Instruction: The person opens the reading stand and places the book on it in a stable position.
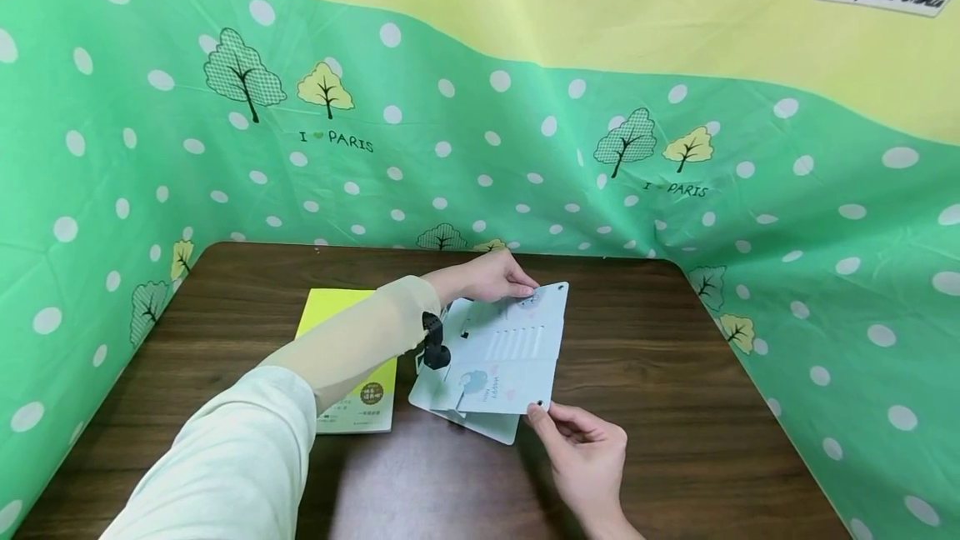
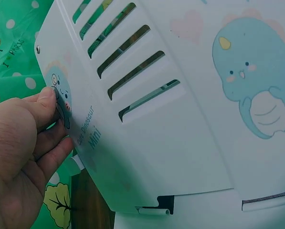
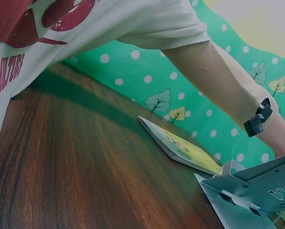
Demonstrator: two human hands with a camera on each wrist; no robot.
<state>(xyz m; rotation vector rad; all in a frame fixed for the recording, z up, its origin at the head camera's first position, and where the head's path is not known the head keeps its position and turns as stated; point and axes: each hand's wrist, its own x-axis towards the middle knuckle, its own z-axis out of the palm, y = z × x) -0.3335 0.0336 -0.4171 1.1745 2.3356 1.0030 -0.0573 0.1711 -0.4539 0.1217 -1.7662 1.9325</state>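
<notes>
A pale folding book stand (image 1: 517, 361) with dinosaur prints and a row of slots stands over the table, its upper panel raised and tilted above a flat base plate (image 1: 498, 429). My left hand (image 1: 495, 276) reaches across and pinches the panel's far edge. In the left wrist view, that thumb (image 2: 47, 98) lies on the printed face beside a dinosaur, the other fingers behind the edge. At the near corner, by a small hole, my right hand (image 1: 585, 452) pinches the panel between thumb and fingers. The right wrist view shows the panel's hinged underside (image 3: 271, 179).
A yellow book (image 1: 378, 407) lies left of the stand, partly covered by my left forearm. Both rest on a dark wooden table (image 1: 225, 440). Green and yellow patterned cloth (image 1: 465, 132) hangs around the table's back and sides.
</notes>
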